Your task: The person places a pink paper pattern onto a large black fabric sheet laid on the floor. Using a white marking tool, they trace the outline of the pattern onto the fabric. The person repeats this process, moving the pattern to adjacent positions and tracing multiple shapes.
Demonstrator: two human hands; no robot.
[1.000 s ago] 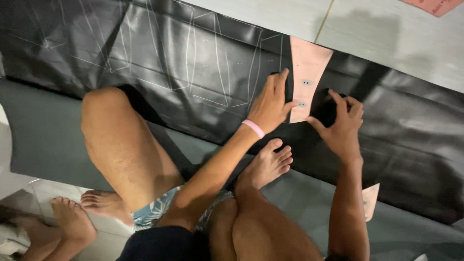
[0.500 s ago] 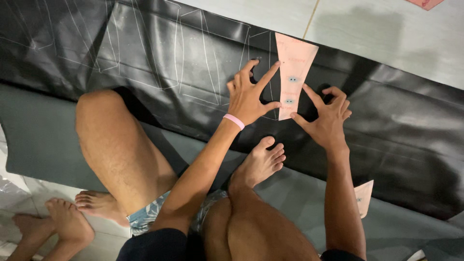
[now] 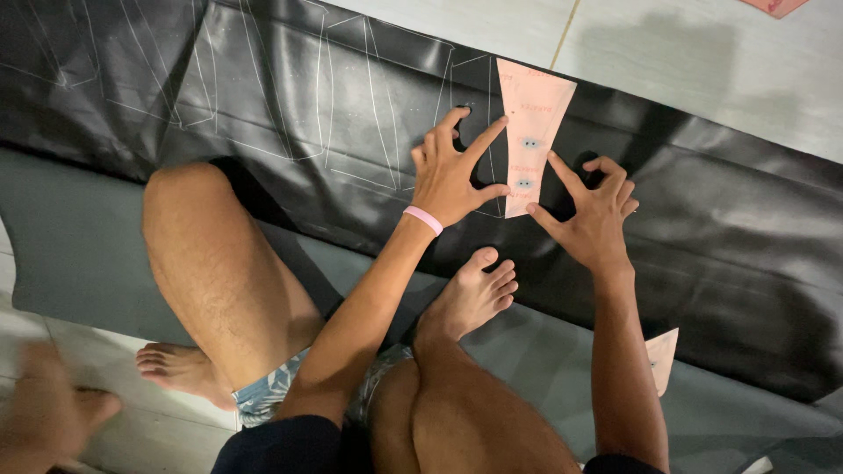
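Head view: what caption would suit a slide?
Both hands press a pink tapered paper template onto black sheet material.

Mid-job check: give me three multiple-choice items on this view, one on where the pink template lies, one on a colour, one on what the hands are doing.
1. Where does the pink paper template lie?
A. on the black sheet
B. on the bare knee
C. folded in a fist

2. What colour is the wristband on the left hand?
A. green
B. pink
C. black

3. How do the left hand and right hand meet the template?
A. both lifted clear
B. one fist crumples it
C. spread fingers at its two side edges

Key: 1 A, the template lies flat on the black sheet; 2 B, the band shows pink; 3 C, fingertips press at both sides.
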